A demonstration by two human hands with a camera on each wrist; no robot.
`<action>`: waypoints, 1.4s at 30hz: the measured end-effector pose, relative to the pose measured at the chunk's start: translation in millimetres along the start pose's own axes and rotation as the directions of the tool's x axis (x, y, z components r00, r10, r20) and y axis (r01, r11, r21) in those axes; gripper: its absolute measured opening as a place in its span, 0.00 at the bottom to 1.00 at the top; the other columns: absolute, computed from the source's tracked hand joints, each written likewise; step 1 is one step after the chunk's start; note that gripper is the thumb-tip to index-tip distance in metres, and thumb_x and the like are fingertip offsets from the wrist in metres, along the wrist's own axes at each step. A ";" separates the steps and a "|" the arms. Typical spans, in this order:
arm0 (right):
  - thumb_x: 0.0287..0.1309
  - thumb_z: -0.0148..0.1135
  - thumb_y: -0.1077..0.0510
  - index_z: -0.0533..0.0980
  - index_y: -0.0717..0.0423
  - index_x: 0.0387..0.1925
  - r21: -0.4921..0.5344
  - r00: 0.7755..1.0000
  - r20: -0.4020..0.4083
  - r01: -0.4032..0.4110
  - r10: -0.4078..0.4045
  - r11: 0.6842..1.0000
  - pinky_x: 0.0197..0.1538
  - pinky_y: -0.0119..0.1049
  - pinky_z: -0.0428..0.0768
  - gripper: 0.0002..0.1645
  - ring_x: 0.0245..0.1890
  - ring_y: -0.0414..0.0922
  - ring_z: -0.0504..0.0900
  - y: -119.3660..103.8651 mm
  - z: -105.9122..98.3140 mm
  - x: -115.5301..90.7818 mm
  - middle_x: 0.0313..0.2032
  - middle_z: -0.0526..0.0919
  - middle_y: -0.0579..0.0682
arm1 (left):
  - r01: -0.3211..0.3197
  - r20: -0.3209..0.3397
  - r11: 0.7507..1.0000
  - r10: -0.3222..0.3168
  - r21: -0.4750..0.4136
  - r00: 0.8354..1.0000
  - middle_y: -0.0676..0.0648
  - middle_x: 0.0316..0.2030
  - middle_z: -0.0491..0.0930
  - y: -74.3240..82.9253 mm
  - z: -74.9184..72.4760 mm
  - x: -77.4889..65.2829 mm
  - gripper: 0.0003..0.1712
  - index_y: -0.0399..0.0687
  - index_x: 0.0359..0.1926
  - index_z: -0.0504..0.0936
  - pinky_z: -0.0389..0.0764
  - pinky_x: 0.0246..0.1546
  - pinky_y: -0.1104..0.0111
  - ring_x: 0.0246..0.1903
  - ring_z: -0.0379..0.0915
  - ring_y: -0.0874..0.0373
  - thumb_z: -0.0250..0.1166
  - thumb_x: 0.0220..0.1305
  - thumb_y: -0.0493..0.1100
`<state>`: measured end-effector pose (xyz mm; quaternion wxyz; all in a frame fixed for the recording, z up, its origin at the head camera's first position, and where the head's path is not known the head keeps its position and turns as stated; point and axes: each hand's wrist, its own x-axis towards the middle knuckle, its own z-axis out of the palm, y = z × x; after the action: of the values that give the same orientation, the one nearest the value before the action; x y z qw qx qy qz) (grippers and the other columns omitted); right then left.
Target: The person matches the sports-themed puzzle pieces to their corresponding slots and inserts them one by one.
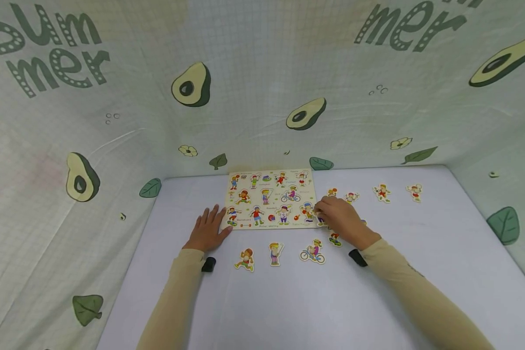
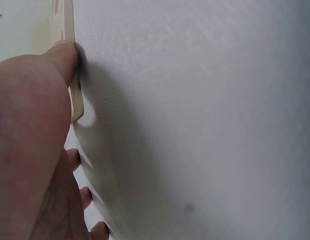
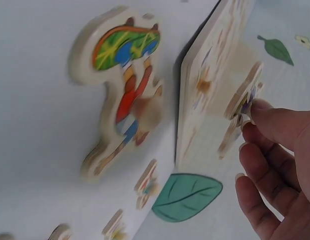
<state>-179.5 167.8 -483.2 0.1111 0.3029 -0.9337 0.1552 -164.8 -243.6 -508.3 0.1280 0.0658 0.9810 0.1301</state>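
Observation:
A pale wooden picture puzzle board (image 1: pixel 308 197) with printed sports children lies at the back of the white table. My left hand (image 1: pixel 206 228) rests flat at its left side, fingers spread. In the left wrist view its thumb (image 2: pixel 64 57) touches the board's edge. My right hand (image 1: pixel 343 218) pinches a small wooden figure piece (image 3: pixel 242 95) between thumb and fingers at the board's right edge. Fingers partly cover this piece. A skateboarder piece (image 3: pixel 134 100) lies on the table beneath the right hand, close to the board.
In front of the board lie a runner piece (image 1: pixel 246 260), a golfer piece (image 1: pixel 275 253) and a cyclist piece (image 1: pixel 313 253). To the right are a footballer piece (image 1: pixel 381 193), a tennis piece (image 1: pixel 414 192) and several others. A patterned cloth (image 1: pixel 245 121) hangs behind the table.

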 end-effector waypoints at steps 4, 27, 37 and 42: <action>0.60 0.76 0.66 0.84 0.59 0.43 -0.029 1.000 0.012 0.026 -0.026 0.999 0.47 0.45 0.86 0.10 0.40 0.50 0.84 -8.4 3.9 9.5 0.39 0.85 0.51 | 0.005 0.014 1.000 -0.005 0.012 1.000 0.34 0.84 0.44 -2.2 2.4 1.3 0.43 0.42 0.84 0.53 0.41 0.81 0.39 0.82 0.35 0.30 0.55 0.80 0.58; 0.68 0.71 0.60 0.82 0.55 0.46 -0.056 0.990 0.127 0.060 -0.053 0.997 0.54 0.47 0.83 0.08 0.48 0.49 0.83 -37.2 28.4 49.2 0.47 0.85 0.50 | 0.028 0.016 0.999 -0.028 0.025 0.999 0.34 0.84 0.45 2.5 0.0 -1.8 0.42 0.42 0.84 0.54 0.42 0.81 0.39 0.82 0.36 0.31 0.57 0.81 0.56; 0.70 0.70 0.58 0.82 0.56 0.45 -0.079 0.987 0.148 0.077 -0.065 0.994 0.51 0.47 0.83 0.07 0.47 0.49 0.84 -44.2 35.9 64.0 0.45 0.85 0.50 | 0.001 -0.001 1.000 -0.001 0.022 1.000 0.34 0.84 0.44 -3.4 4.8 2.9 0.43 0.42 0.84 0.54 0.42 0.81 0.38 0.82 0.35 0.30 0.56 0.80 0.57; 0.70 0.70 0.57 0.82 0.56 0.46 -0.071 0.980 0.192 0.062 -0.047 0.996 0.53 0.48 0.83 0.08 0.49 0.49 0.84 -48.5 39.5 70.4 0.45 0.84 0.50 | 0.011 0.004 1.000 -0.011 0.020 1.000 0.34 0.84 0.45 0.5 1.6 0.6 0.42 0.42 0.84 0.55 0.42 0.81 0.38 0.82 0.36 0.30 0.57 0.80 0.56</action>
<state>-210.6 79.0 -487.8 0.0373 0.3373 -0.9367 0.0864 -165.0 -242.6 -509.9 0.1300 0.0619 0.9824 0.1193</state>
